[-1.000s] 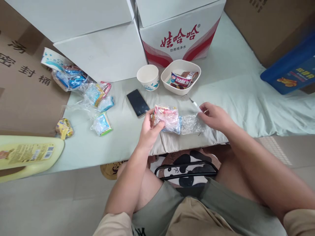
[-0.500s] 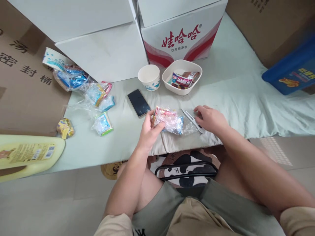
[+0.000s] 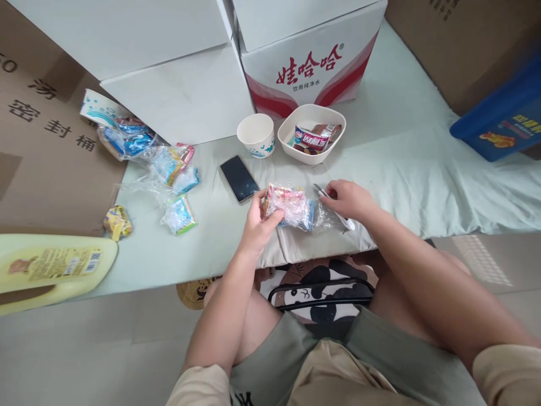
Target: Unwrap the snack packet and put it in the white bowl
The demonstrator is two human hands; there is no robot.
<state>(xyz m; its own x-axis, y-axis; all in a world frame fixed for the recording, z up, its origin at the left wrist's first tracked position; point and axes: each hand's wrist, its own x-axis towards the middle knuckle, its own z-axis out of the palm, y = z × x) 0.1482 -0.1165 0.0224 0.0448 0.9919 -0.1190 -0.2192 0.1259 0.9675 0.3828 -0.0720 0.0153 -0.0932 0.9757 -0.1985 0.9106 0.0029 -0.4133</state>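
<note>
My left hand (image 3: 257,221) is closed around a plastic-wrapped snack packet (image 3: 287,204), red, yellow and pink with blue at its right end. The thumb lies across the wrapper at the front. My right hand (image 3: 347,198) has its fingers on a slim white-and-grey utility knife (image 3: 344,220), whose narrow grey end points away from me to the left. The fingers cover the knife's middle. Loose clear plastic (image 3: 325,217) lies between the packet and the knife.
Behind my hands stand a paper cup (image 3: 256,135) and a white bowl (image 3: 311,157) holding snack packs. A phone (image 3: 239,178) lies left of them. Several wrapped snacks (image 3: 180,214) and a yellow bottle (image 3: 59,262) are at the left. White cartons (image 3: 313,73) rise behind.
My right hand has moved slightly left and closed onto the utility knife, which has shifted a little. My left hand keeps its hold on the packet. The view has shifted slightly.
</note>
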